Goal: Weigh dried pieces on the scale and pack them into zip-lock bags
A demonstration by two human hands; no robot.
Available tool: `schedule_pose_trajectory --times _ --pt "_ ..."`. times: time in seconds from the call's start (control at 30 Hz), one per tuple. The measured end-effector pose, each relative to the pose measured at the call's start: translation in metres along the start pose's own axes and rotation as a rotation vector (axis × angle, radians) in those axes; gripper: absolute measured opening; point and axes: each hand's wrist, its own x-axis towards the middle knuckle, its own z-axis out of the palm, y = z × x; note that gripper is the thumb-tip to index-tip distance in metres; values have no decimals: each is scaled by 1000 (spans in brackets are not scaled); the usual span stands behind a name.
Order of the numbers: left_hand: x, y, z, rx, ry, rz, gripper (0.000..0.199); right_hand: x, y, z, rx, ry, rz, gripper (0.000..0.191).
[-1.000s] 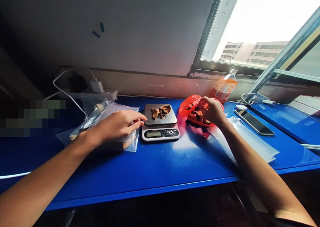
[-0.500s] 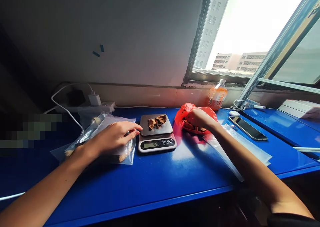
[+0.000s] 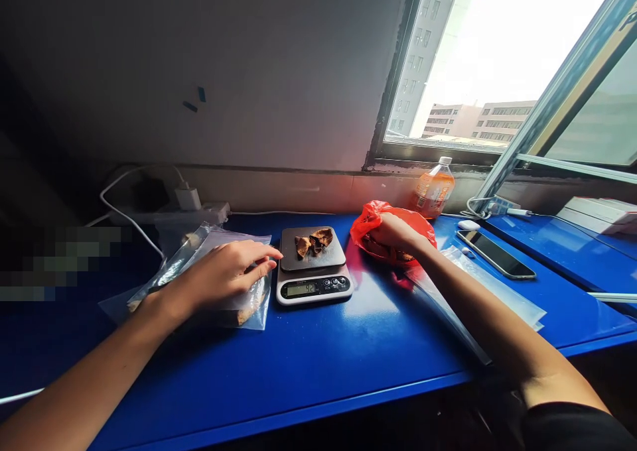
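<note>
Brown dried peel-like pieces (image 3: 322,238) lie on the steel plate of a small digital kitchen scale (image 3: 314,298), whose display appears to read 92. My left hand (image 3: 231,272) hovers over clear plastic zip bags, its fingers loosely stretched toward the scale's left edge and holding nothing. Those clear bags (image 3: 256,315) contain some light brown pieces. My right hand (image 3: 395,232) reaches into a red plastic bag (image 3: 371,213) to the right of the scale. Brown pieces show inside that bag; my right fingers are hidden in it.
On the right, flat clear bags (image 3: 517,308) lie under my right forearm. Beside them are a phone (image 3: 497,254) and a white earbud case (image 3: 468,225). An orange drink bottle (image 3: 432,189) stands behind the red bag. A charger (image 3: 188,197) with a white cable sits at the back left.
My right hand stays inside the red bag, which has shifted shape slightly. My left hand and the pieces on the scale look the same.
</note>
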Motion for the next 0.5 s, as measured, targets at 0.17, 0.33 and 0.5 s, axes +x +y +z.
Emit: schedule_pose_trajectory --times 0.17,0.33,0.5 --pt "0 -1 -1 -1 5 -16 40 -3 6 -23 44 98 20 16" --pt "1 0 0 13 12 -1 38 -9 10 -21 31 206 143 22" --pt "0 -2 1 -3 24 0 39 -11 7 -10 -126 277 222 26"
